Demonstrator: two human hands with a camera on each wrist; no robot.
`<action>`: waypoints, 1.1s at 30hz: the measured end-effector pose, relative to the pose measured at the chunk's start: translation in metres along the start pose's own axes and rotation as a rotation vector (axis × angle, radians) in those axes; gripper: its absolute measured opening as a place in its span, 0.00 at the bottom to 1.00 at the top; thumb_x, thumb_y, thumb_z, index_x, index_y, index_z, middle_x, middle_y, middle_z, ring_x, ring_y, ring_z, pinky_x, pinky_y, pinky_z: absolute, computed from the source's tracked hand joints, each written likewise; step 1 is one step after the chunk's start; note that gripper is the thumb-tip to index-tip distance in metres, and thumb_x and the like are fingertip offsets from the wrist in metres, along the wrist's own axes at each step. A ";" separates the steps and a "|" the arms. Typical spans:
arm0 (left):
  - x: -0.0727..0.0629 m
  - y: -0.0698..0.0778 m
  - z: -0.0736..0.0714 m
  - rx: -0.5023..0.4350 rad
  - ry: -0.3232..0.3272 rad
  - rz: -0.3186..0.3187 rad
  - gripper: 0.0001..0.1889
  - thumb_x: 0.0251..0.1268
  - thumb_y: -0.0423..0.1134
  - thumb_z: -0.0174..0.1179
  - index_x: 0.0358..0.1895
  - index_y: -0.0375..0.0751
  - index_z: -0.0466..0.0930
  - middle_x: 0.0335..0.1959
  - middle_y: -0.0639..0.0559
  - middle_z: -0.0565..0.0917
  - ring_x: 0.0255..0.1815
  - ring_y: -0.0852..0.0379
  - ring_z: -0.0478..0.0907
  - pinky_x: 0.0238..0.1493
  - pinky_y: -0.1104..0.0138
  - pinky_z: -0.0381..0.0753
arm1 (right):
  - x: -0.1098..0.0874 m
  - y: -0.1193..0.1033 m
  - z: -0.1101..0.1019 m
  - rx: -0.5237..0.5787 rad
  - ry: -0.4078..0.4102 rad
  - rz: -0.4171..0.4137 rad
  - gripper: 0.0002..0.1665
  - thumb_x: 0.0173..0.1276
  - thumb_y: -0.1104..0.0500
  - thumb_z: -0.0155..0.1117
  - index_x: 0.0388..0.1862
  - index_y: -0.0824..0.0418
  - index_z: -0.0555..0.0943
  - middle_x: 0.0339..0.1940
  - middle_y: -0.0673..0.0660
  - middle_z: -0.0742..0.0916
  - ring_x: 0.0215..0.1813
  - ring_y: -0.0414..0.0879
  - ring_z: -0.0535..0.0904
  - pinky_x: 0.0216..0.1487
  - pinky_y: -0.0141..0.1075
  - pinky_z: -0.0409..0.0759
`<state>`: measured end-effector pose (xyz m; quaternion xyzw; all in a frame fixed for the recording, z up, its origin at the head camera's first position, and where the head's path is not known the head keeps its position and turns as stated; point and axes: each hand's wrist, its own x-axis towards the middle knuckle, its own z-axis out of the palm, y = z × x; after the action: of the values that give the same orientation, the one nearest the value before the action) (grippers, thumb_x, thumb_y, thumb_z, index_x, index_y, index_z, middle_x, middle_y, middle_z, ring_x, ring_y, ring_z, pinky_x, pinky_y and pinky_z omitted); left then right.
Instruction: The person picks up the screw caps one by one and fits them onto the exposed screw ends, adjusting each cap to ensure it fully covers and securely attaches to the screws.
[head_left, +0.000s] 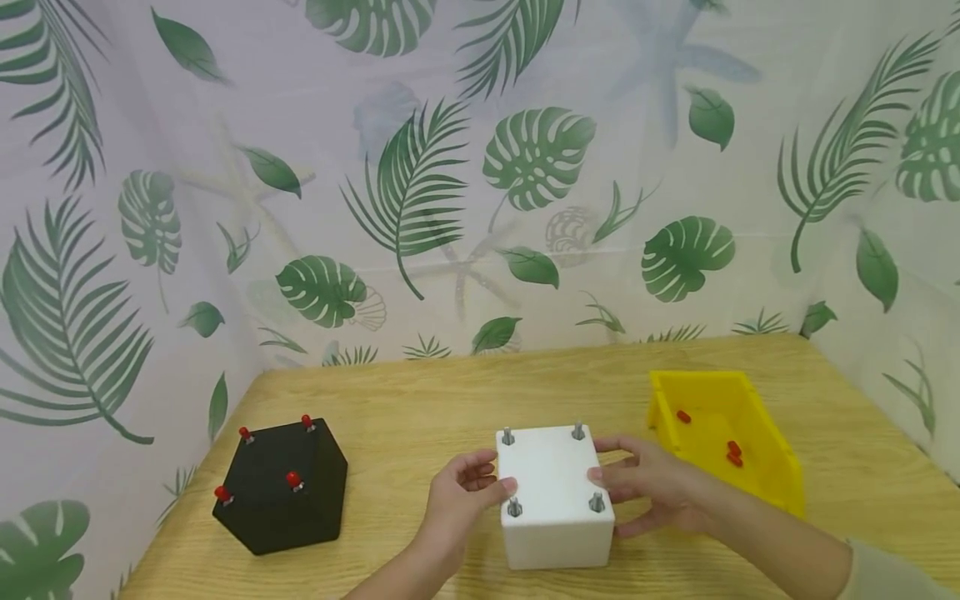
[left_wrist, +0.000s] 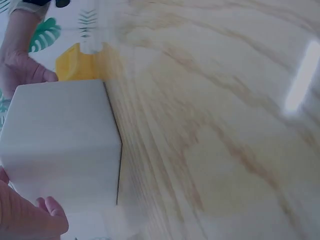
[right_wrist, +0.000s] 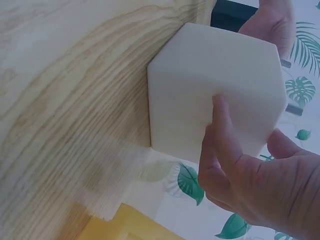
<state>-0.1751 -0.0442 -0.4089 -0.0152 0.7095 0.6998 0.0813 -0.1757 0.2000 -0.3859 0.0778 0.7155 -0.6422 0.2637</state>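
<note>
A white block (head_left: 553,475) sits on the wooden table between my two hands, with a metal bolt standing up near each top corner. My left hand (head_left: 456,504) holds its left side, thumb over the top edge and fingers bent against the side. On the right side my right hand (head_left: 663,492) grips it too, the thumb at the top edge. In the right wrist view the right fingers (right_wrist: 222,122) lie against the block's side face. Its plain side faces show in both wrist views.
To the left stands a black block (head_left: 277,458) with bolts topped by red caps (head_left: 294,480). Behind my right forearm is a yellow bin (head_left: 776,442) holding several small red caps (head_left: 683,417). A leaf-patterned curtain (head_left: 450,208) closes off the table's back and sides.
</note>
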 end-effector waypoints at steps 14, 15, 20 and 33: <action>0.007 -0.005 -0.028 0.330 -0.304 0.403 0.29 0.48 0.57 0.63 0.54 0.47 0.80 0.56 0.56 0.78 0.61 0.54 0.70 0.65 0.53 0.66 | -0.006 -0.005 -0.010 -0.083 -0.033 -0.009 0.37 0.66 0.54 0.63 0.69 0.64 0.61 0.59 0.67 0.76 0.51 0.54 0.79 0.46 0.54 0.81; 0.007 -0.005 -0.030 0.363 -0.324 0.439 0.31 0.46 0.57 0.64 0.56 0.47 0.79 0.57 0.56 0.77 0.63 0.53 0.69 0.65 0.51 0.65 | -0.007 -0.005 -0.012 -0.095 -0.030 -0.013 0.37 0.66 0.53 0.63 0.69 0.65 0.62 0.58 0.66 0.77 0.51 0.54 0.79 0.47 0.53 0.80; 0.013 -0.009 -0.036 0.555 -0.383 0.794 0.38 0.36 0.47 0.72 0.59 0.36 0.76 0.61 0.46 0.75 0.62 0.48 0.70 0.62 0.56 0.71 | -0.010 -0.011 -0.021 -0.153 -0.023 -0.026 0.36 0.65 0.53 0.63 0.67 0.67 0.65 0.58 0.67 0.76 0.51 0.55 0.79 0.50 0.52 0.80; 0.040 -0.009 -0.046 0.884 -0.609 1.406 0.51 0.30 0.54 0.74 0.63 0.27 0.69 0.65 0.36 0.70 0.68 0.44 0.66 0.67 0.56 0.64 | -0.021 -0.023 -0.045 -0.393 -0.030 -0.160 0.28 0.67 0.54 0.61 0.60 0.72 0.72 0.56 0.67 0.80 0.52 0.55 0.79 0.53 0.50 0.78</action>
<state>-0.2176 -0.0868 -0.4233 0.6443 0.7080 0.2233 -0.1837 -0.1810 0.2444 -0.3546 -0.0416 0.8269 -0.5102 0.2325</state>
